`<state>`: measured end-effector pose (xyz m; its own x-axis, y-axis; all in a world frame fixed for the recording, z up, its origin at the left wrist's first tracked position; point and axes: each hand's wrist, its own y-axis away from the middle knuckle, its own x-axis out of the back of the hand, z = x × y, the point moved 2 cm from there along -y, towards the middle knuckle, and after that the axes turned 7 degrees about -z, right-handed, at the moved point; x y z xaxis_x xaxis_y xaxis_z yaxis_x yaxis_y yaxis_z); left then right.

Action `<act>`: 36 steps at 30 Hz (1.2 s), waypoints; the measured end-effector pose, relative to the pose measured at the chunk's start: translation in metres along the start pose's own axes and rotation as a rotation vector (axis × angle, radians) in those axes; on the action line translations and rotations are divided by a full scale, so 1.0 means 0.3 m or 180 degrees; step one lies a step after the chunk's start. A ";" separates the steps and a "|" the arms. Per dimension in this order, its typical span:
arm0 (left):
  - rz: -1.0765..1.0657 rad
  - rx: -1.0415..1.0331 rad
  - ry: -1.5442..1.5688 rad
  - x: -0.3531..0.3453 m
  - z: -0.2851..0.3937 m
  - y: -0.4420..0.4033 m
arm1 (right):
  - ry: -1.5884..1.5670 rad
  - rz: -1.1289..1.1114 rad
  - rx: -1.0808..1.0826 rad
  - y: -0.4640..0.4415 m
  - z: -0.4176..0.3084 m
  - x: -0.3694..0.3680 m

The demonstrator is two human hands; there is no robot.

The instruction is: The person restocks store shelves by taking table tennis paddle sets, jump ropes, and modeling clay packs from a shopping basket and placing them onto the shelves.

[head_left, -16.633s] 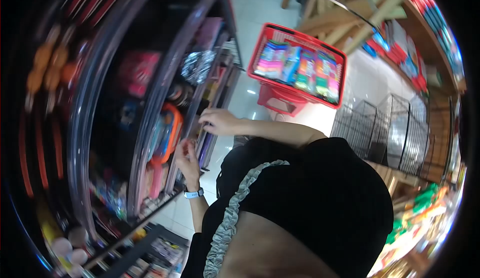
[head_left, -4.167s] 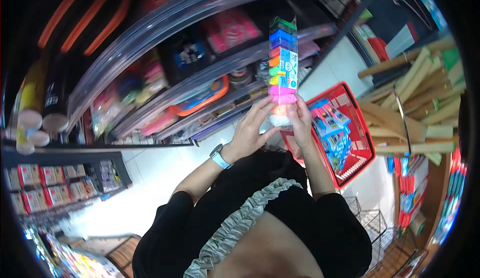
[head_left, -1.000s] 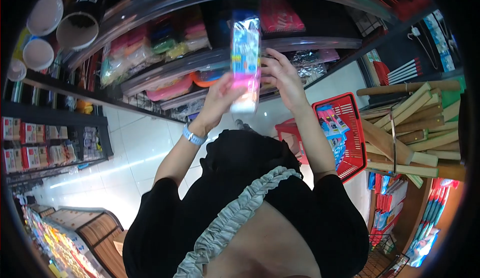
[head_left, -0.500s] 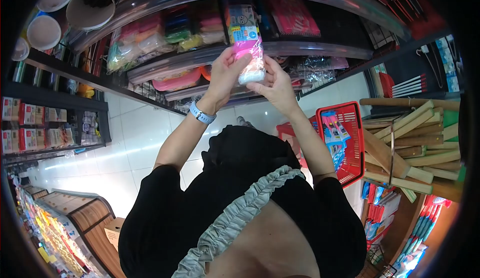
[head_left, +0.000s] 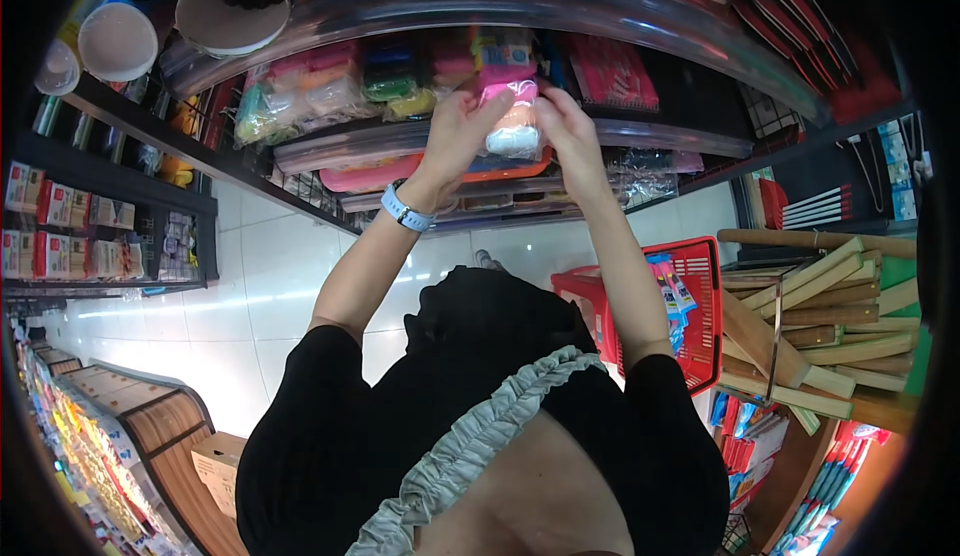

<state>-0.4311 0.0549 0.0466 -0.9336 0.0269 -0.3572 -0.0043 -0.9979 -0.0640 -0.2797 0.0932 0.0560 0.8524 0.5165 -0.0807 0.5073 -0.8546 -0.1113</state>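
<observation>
A clear pack of colored blocks [head_left: 513, 114], white, peach and pink at its near end, lies partly inside the dark shelf between other packs. My left hand [head_left: 462, 128], with a light blue watch on the wrist, grips its left side, the thumb on top. On its right side my right hand [head_left: 567, 126] presses with bent fingers. The far end of the pack sits back in the shade of the shelf. Bags of colored packs [head_left: 305, 96] lie left of it, and a pink pack [head_left: 615, 74] lies to the right.
Clear plastic strips [head_left: 400, 6] edge the shelf above my hands. A red basket [head_left: 708, 306] with blue and pink packages stands at the right, beside a rack of wooden pieces [head_left: 830, 326]. White tubs [head_left: 118, 41] hang at the upper left. A cardboard box [head_left: 218, 466] is at the lower left.
Both hands have moved forward and up with the pack, which has gone from in front of the shelf to partly inside it. The right hand's fingers have shifted up along its side.
</observation>
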 end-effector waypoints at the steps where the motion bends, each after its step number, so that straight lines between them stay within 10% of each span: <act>1: 0.0000 0.0130 -0.0148 0.017 0.015 -0.006 | 0.0016 0.0002 0.0187 -0.038 -0.004 -0.029; 19: 0.0924 -0.1244 -0.2194 0.126 0.020 0.170 | 0.2985 0.0193 -0.0092 -0.334 0.010 -0.195; 36: -0.0060 -0.0583 -0.1741 -0.009 -0.116 0.109 | 0.0927 0.0514 0.1030 -0.054 0.066 -0.034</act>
<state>-0.4161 0.0241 0.0130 -0.9836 -0.0379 0.1763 -0.0063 -0.9699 -0.2434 -0.2990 0.1029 0.0391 0.9407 0.3021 0.1542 0.3392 -0.8381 -0.4272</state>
